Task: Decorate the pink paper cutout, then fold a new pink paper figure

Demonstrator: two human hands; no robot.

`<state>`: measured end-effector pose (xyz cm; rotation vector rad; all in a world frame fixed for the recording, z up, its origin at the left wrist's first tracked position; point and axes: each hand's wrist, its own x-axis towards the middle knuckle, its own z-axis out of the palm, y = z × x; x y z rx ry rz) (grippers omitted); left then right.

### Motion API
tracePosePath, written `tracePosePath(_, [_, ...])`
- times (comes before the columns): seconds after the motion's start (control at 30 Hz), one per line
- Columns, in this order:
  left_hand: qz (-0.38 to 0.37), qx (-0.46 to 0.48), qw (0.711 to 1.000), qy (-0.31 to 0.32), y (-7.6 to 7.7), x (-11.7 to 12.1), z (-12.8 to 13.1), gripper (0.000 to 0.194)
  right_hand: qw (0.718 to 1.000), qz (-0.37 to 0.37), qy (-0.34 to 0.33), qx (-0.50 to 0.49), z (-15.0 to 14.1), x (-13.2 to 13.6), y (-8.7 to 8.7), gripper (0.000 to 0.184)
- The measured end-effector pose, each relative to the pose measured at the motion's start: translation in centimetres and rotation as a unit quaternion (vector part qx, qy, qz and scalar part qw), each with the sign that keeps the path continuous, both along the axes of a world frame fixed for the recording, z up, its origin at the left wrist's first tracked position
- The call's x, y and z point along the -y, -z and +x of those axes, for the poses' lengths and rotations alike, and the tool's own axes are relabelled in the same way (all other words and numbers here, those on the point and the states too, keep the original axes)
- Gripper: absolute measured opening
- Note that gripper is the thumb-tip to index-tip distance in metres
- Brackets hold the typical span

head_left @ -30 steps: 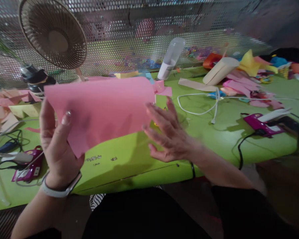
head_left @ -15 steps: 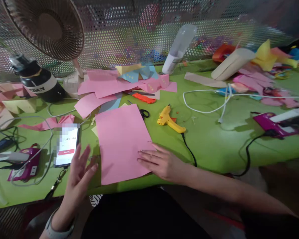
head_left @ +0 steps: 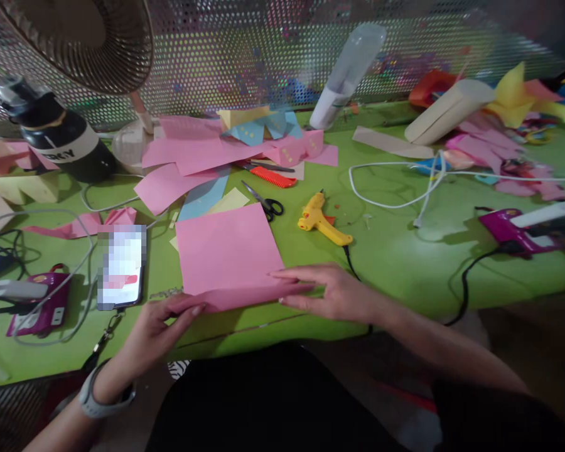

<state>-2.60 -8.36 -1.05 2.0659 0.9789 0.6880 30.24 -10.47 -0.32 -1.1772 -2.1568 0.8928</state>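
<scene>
A sheet of pink paper [head_left: 226, 245] lies in front of me, its near edge lifted and curled over toward the far side. My left hand [head_left: 162, 320] pinches the left end of that edge between thumb and fingers. At the right end, my right hand [head_left: 324, 292] grips the curled edge, fingers above and below it. Just beyond the sheet are scissors [head_left: 268, 204] with black handles. A yellow glue gun [head_left: 322, 223] rests to the right of the paper. The phone [head_left: 125, 267] lies left of the sheet, above my left hand.
Pink paper pieces [head_left: 202, 154] and a red cutter [head_left: 273, 177] lie at the back. A black bottle [head_left: 66, 141] and a fan [head_left: 75, 37] stand at the left. Purple power strips [head_left: 42, 301] sit at both sides; a white cable [head_left: 386, 204] loops on the right.
The near edge of the pink paper has been lifted and curled away from me. My left hand, open before, has moved right and taken hold; my right hand has closed on the edge.
</scene>
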Motion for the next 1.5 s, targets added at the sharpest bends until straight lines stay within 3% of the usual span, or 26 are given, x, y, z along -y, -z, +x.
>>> tracePosePath(0.1, [0.031, 0.003, 0.999, 0.011, -0.3, -0.4, 0.5, 0.017, 0.993, 0.11, 0.021, 0.036, 0.1, -0.4, -1.1, 0.027])
tracePosePath(0.2, [0.074, -0.012, 0.99, 0.117, -1.0, -0.6, 1.8, 0.03, 0.973, 0.209, -0.018, 0.099, -0.4, -0.1, -2.0, 0.025])
tracePosePath(0.3, [0.119, -0.032, 0.974, 0.188, -1.9, -0.6, 3.0, 0.041, 0.965, 0.231, -0.06, 0.111, -0.7, 0.4, -2.1, 0.018])
tracePosePath(0.4, [0.17, -0.038, 0.973, 0.149, -2.7, -0.9, 2.9, 0.072, 0.962, 0.262, 0.024, 0.066, 0.0, 0.3, -1.3, 0.016])
tracePosePath(0.43, [0.182, -0.027, 0.977, 0.109, -2.9, -1.0, 2.6, 0.064, 0.96, 0.267, 0.068, 0.053, 0.4, 0.2, -1.1, 0.014])
tracePosePath(0.5, [0.199, 0.005, 0.98, 0.028, -3.2, -1.4, 1.8, 0.03, 0.953, 0.267, 0.136, 0.03, 1.1, -0.1, -0.7, 0.013])
tracePosePath(0.57, [0.209, 0.013, 0.978, 0.005, -3.4, -1.6, 1.2, 0.021, 0.95, 0.27, 0.157, 0.013, 1.5, -0.4, -0.5, 0.013])
tracePosePath(0.73, [0.238, 0.012, 0.971, 0.023, -3.3, -1.2, 0.9, 0.015, 0.953, 0.288, 0.097, -0.011, 1.4, -0.4, 0.0, 0.021])
tracePosePath(0.93, [0.156, 0.112, 0.981, 0.024, -2.6, -1.4, -0.4, 0.004, 0.948, 0.302, 0.071, -0.069, 1.4, -0.2, 0.8, 0.026])
tracePosePath(0.97, [0.174, 0.101, 0.979, 0.021, -2.4, -1.8, -0.6, 0.011, 0.947, 0.305, 0.064, -0.075, 1.4, -0.1, 1.0, 0.027])
tracePosePath(1.07, [0.277, -0.021, 0.961, 0.014, -1.8, -3.3, -0.5, 0.068, 0.947, 0.303, 0.046, -0.097, 1.5, 0.2, 1.5, 0.03])
tracePosePath(1.1, [0.299, -0.066, 0.952, 0.021, -1.6, -4.0, -0.3, 0.079, 0.947, 0.301, 0.038, -0.107, 1.5, 0.3, 1.6, 0.031])
tracePosePath(1.17, [0.312, -0.129, 0.939, 0.065, -1.3, -5.1, 0.2, 0.075, 0.947, 0.297, 0.019, -0.12, 1.4, 0.4, 1.8, 0.033])
tracePosePath(1.27, [0.339, -0.149, 0.92, 0.127, -1.5, -6.1, 0.6, 0.056, 0.947, 0.303, -0.002, -0.112, 1.5, 0.3, 1.8, 0.035])
tracePosePath(1.4, [0.389, -0.157, 0.904, 0.087, -2.5, -5.2, -0.1, 0.055, 0.94, 0.336, 0.01, -0.059, 2.0, 0.0, 1.6, 0.032])
tracePosePath(1.5, [0.375, -0.187, 0.902, 0.109, -1.8, -3.7, -0.8, 0.057, 0.943, 0.331, 0.0, -0.038, 2.6, -0.2, 2.3, 0.031])
